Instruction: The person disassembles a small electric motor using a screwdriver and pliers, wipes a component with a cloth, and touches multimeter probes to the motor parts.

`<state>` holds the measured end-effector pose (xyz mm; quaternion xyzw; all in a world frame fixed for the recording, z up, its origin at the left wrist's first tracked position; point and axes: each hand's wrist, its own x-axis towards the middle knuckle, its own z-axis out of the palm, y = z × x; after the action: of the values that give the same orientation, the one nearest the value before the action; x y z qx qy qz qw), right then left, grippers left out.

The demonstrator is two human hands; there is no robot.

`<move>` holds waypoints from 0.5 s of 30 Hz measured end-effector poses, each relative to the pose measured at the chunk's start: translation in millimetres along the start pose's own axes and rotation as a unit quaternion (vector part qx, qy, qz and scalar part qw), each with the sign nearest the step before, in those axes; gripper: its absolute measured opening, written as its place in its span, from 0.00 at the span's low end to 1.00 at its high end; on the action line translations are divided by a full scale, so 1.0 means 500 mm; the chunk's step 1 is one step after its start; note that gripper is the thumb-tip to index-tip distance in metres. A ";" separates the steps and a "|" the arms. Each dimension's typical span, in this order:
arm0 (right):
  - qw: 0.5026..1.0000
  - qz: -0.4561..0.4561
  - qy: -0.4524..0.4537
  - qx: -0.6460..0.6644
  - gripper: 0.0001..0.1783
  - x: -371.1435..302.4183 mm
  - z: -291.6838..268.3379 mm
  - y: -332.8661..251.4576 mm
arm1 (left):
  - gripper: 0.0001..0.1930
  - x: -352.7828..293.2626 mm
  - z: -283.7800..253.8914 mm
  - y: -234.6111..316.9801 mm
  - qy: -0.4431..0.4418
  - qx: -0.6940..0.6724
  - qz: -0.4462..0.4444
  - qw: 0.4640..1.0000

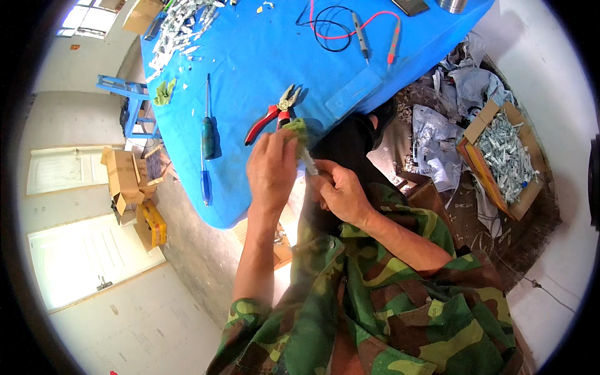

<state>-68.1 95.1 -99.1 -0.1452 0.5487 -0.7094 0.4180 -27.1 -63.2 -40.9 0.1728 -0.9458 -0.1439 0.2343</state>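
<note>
My left hand point(273, 164) is closed at the table's edge, its fingers wrapped round a green cloth point(300, 129). My right hand point(345, 195) pinches the lower end of a small whitish, slim piece point(309, 162); its upper end runs up to the cloth, and its exact kind is blurred. Just beyond my left hand lie red-handled pliers point(284, 106), jaws pointing away from me. To their left, a green-handled screwdriver point(208, 134) and a blue-handled screwdriver point(205, 184) rest on the blue tablecloth point(244, 62).
A heap of small metallic parts point(181, 31) covers the table's far left, near another green cloth point(164, 92). Test probes point(360, 39) with red and black leads lie far right. On the floor at right stands a cardboard box point(509, 156) full of similar parts. A blue stool point(132, 103) stands left.
</note>
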 end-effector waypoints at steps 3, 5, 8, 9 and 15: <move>1.000 -0.023 0.008 -0.012 0.17 0.001 -0.010 0.024 | 0.07 -0.023 -0.026 0.021 -0.001 -0.049 -0.056 0.997; 1.000 -0.022 0.000 0.011 0.16 0.001 -0.007 0.028 | 0.08 -0.049 -0.048 0.037 -0.021 -0.057 -0.058 0.996; 0.999 -0.015 -0.007 0.052 0.15 -0.003 -0.007 0.027 | 0.08 -0.091 -0.036 0.068 -0.070 -0.056 -0.015 0.996; 0.999 -0.030 -0.002 0.031 0.15 -0.002 -0.006 0.031 | 0.08 -0.098 -0.027 0.070 -0.068 -0.044 -0.003 0.997; 0.999 -0.022 0.009 -0.046 0.15 -0.003 -0.001 0.020 | 0.06 -0.049 -0.004 0.038 -0.016 -0.003 0.014 1.000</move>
<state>-63.3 96.0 -107.9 -0.1702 0.5811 -0.6934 0.3906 -10.5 -36.7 -42.1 0.1563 -0.9513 -0.1461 0.2221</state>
